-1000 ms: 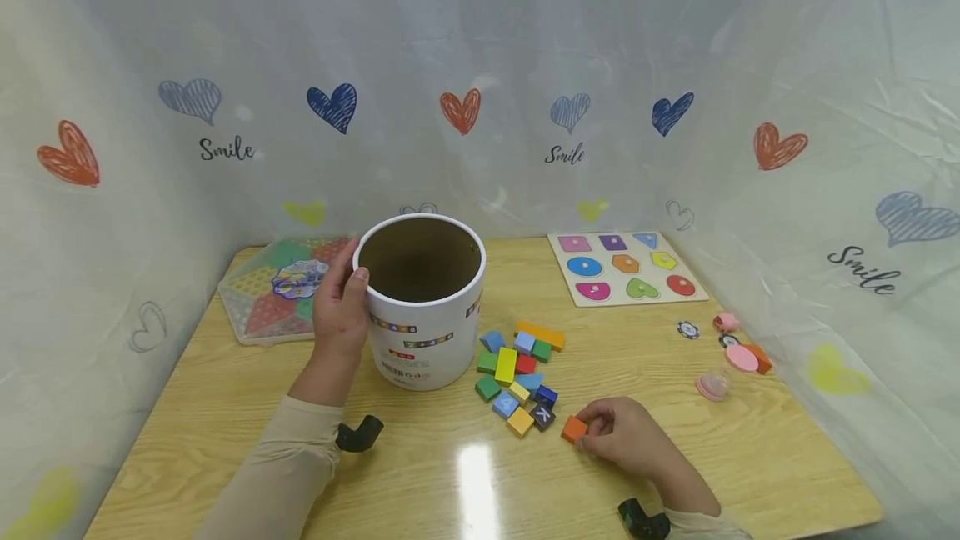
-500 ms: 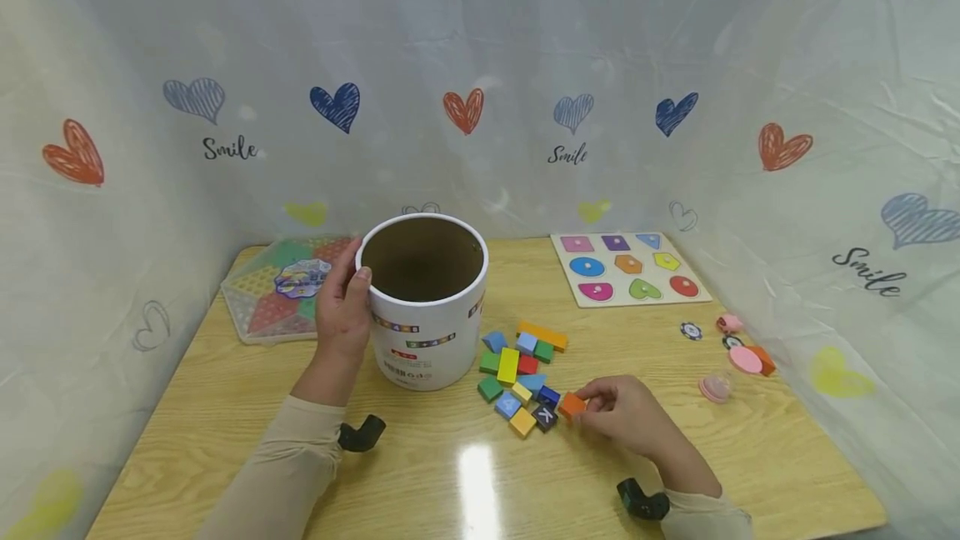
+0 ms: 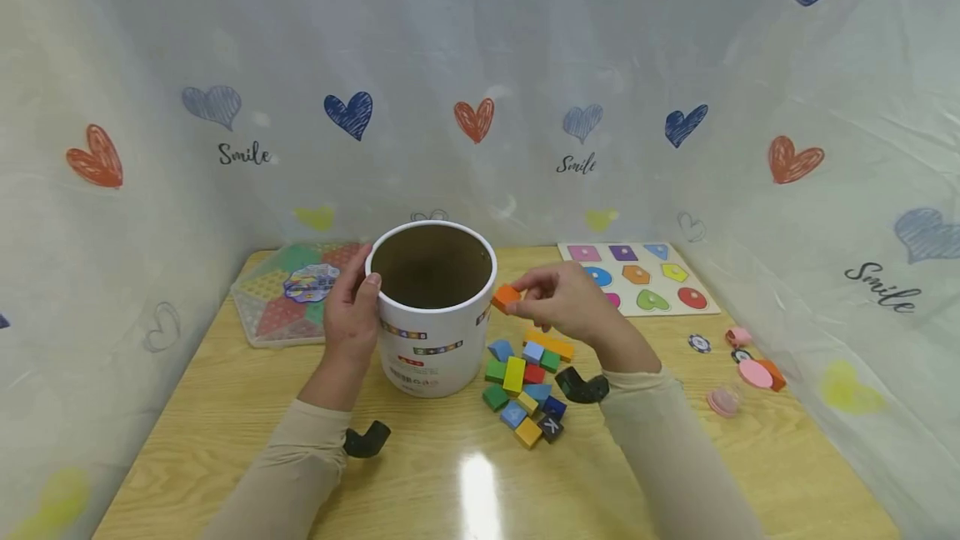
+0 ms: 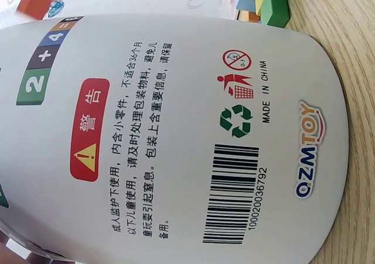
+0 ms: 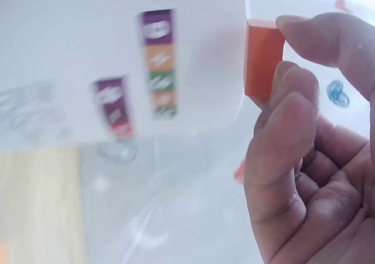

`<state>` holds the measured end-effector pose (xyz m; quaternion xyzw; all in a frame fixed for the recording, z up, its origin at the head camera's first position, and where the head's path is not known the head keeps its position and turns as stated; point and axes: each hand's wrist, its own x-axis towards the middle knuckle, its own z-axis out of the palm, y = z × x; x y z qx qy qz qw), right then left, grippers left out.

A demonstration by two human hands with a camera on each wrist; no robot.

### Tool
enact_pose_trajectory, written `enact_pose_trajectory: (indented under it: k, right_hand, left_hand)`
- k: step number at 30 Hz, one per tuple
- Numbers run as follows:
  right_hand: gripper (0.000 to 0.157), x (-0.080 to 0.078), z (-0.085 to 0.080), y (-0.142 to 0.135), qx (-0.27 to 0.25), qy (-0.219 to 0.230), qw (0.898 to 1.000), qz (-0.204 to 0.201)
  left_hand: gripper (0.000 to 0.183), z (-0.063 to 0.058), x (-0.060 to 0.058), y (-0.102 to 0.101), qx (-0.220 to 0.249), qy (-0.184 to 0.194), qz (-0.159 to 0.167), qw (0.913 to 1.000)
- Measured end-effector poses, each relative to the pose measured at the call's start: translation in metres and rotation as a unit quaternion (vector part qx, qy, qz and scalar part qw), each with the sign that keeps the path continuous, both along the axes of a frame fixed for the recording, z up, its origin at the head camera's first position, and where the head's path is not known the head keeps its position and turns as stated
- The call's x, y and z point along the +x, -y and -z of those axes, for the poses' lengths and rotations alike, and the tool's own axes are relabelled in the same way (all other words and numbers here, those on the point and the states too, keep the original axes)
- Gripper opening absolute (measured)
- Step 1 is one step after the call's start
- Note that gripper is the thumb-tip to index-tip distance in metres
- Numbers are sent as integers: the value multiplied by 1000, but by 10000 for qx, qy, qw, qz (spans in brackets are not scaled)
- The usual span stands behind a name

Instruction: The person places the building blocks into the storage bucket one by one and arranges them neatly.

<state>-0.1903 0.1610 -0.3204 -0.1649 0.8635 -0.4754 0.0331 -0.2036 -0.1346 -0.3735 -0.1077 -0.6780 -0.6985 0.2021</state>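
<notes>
A white round bucket [image 3: 431, 357] with printed number strips stands on the table, its dark inside facing up. My left hand [image 3: 352, 315] holds it at the left, thumb near the rim and fingers round the side. Between the thumb and fingertips of my right hand [image 3: 566, 302] is an orange block [image 3: 506, 299], raised beside the bucket's right rim. The right wrist view shows the orange block [image 5: 263, 60] pinched at one end, overlapping the bucket wall. Below that hand lies a cluster of coloured blocks [image 3: 513, 375], including a black one marked K [image 3: 551, 427].
A shape puzzle board [image 3: 656, 303] lies at the back right, partly behind the right hand. At the back left sits a clear case [image 3: 262, 332] with coloured sections. Small pink toys [image 3: 754, 373] and a poker chip [image 3: 699, 343] are near the right edge. A heart-print curtain [image 3: 420, 165] surrounds the table.
My right hand has lifted the orange block from the table beside the cluster and carried it up and left to the bucket's rim. The left hand keeps its hold on the bucket.
</notes>
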Motion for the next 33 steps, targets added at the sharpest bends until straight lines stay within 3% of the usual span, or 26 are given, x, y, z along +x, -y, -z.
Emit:
enact_pose_trajectory:
  k: [6, 10, 15, 20, 26, 33]
  right_hand:
    - [30, -22, -14, 22, -442, 162, 9989, 25]
    - [33, -19, -14, 18, -571, 91, 9982, 164]
    - [32, -8, 0, -11, -612, -67, 9969, 494]
    - [31, -2, 33, -40, -572, 190, 9960, 664]
    - [35, -3, 87, -68, -415, 676, 9905, 1124]
    - [38, -12, 143, -92, -174, 1467, 9685, 2007]
  left_hand:
    - [46, 0, 0, -8, -87, -1, -37, 10000]
    - [47, 0, -1, -12, -144, 13, -5, 9999]
    - [46, -2, -2, -12, -7, -39, 139, 9999]
    - [45, -2, -5, -5, -28, 92, 27, 9999]
    - [41, 20, -20, 3, 25, 251, -80, 9996]
    - [42, 22, -20, 4, -57, 313, -104, 9994]
